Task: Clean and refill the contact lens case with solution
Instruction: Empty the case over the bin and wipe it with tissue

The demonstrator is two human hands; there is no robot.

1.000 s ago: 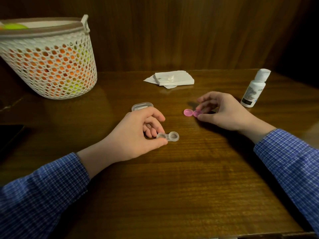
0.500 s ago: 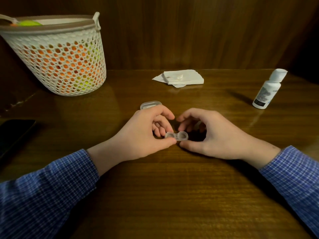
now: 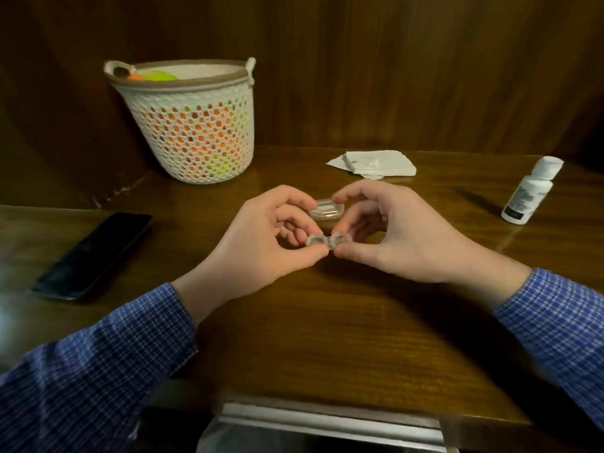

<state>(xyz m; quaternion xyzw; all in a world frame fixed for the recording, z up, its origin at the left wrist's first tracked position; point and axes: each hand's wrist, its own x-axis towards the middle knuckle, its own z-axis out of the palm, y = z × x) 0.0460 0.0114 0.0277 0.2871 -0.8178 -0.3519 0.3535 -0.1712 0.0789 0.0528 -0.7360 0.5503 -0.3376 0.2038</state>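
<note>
the lens case (image 3: 327,240) sits pinched between both hands, held a little above the table (image 3: 327,338). the left hand (image 3: 261,243) grips its left end, thumb underneath and fingers curled over the top; the right hand (image 3: 392,237) grips the right end the same way, thumb tip meeting the left thumb just under the case's narrow middle. the case is clear, two round wells joined by a bridge — whether the wells hold caps or liquid cannot be told.

just behind the lens case, partly hidden by the fingertips, lies a small clear box (image 3: 327,209) flat on the table. farther behind the case and slightly right lies a folded white tissue (image 3: 376,162). well to the right of the case stands a white bottle (image 3: 531,194) with a white cap, tilted in the wide-angle view. behind the case and to the left stands a white woven basket (image 3: 196,138), orange and yellow-green things showing through its holes. to the left of the case, well apart, a dark phone (image 3: 94,253) lies face up. blue checked sleeves (image 3: 98,371) cover both forearms — the wrists are bare.
</note>
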